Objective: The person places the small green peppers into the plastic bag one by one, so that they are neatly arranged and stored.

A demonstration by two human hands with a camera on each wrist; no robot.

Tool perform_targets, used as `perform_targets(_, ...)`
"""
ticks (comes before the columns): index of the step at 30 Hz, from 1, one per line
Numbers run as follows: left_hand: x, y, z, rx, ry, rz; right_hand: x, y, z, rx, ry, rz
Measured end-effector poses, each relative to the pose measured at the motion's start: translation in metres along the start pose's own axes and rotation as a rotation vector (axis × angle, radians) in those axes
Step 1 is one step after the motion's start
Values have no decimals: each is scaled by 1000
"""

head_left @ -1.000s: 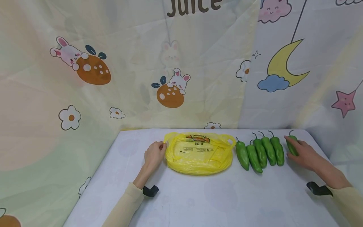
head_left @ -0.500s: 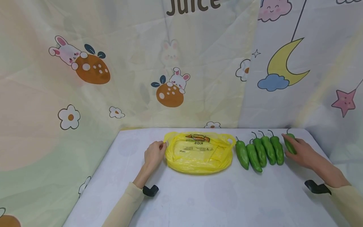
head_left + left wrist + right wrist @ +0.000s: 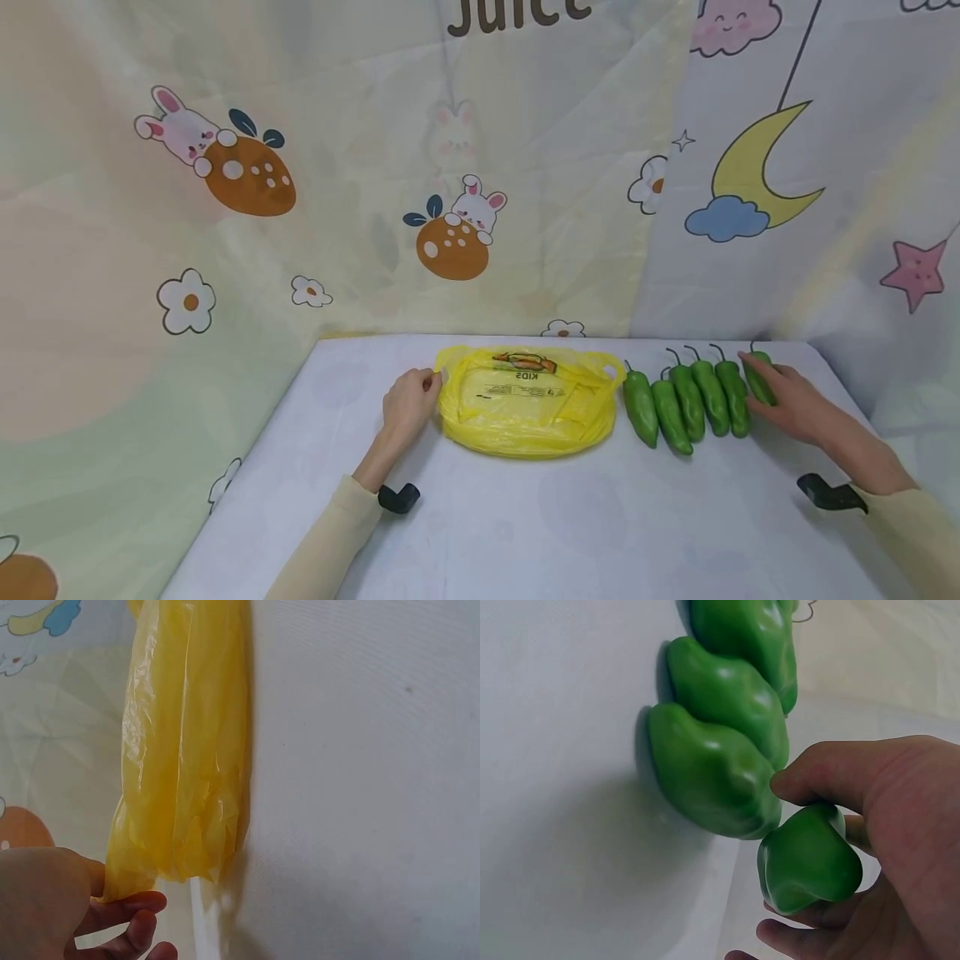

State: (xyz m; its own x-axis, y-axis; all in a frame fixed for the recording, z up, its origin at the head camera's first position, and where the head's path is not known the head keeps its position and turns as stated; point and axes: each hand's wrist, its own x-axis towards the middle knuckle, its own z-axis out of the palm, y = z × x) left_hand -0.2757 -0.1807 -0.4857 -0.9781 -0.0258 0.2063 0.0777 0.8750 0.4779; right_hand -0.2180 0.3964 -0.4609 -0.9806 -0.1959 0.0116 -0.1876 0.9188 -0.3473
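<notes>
My left hand (image 3: 407,408) pinches the upper left corner of a yellow plastic bag (image 3: 528,427) that lies spread on the table. In the left wrist view, thumb and index finger grip a gathered fold of the bag (image 3: 180,742). At the right end of a row of green peppers (image 3: 711,400), my right hand (image 3: 798,404) holds another green pepper (image 3: 761,379) between thumb and fingers. In the right wrist view this held pepper (image 3: 810,859) is seen tip-on, close beside the last pepper of the row (image 3: 712,772). Its stem points toward the back wall.
A white-covered table (image 3: 510,533) ends at a printed cloth backdrop (image 3: 540,183) just behind the bag and peppers. The bag's right loop handle reaches up to the leftmost pepper (image 3: 641,410). Black wrist cameras (image 3: 399,498) sit on both sleeves.
My right hand has moved a little left with its pepper, narrowing the gap to the row. My left hand keeps its pinch on the bag. The head view has shifted slightly.
</notes>
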Motion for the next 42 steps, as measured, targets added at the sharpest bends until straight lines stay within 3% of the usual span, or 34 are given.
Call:
perform_targets(8, 0, 0, 1, 9, -9, -4, 2, -10, 3, 29, -13, 24)
perform_targets(25, 1, 2, -2, 12, -5, 13, 8, -34, 4, 44, 8, -42)
perform_targets(42, 1, 0, 2, -20, -6, -9, 15, -76, 2, 89, 3, -82)
